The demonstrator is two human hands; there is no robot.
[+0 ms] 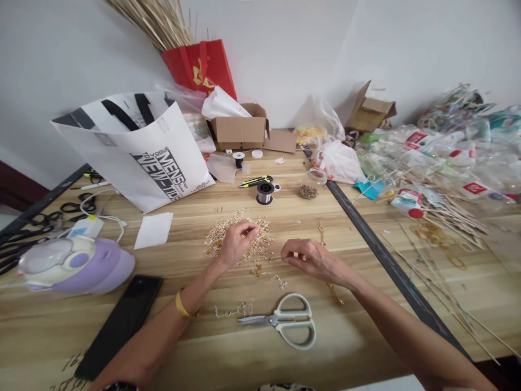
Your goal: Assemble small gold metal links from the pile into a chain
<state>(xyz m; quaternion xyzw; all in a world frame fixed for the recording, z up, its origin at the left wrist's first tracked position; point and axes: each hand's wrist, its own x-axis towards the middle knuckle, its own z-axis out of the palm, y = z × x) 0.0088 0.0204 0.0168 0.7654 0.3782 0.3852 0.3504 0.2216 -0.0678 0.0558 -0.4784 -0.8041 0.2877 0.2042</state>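
My left hand (238,243) is above the right part of a pile of small gold and silver beads or charms (217,236). Its thumb and fingertips are pinched together; whatever sits between them is too small to make out. Just right of the pile, my right hand (312,257) is also closed in a pinch, its contents unclear. A gold chain (337,295) runs partly beneath the right hand and wrist. Nearer to me lie a short silver chain (280,282), silver letter-like pieces (232,311) and scissors with pale handles (295,321). Some gold pieces (256,270) lie between the hands.
Behind the pile stand a wire spool (265,193), a yellow-black cutter (255,182) and a jar of beads (309,190). At left are a white bag (138,157), a purple device (93,266) and a black phone (120,326). Plastic bottles (443,157) and thin sticks (439,293) cover the right side.
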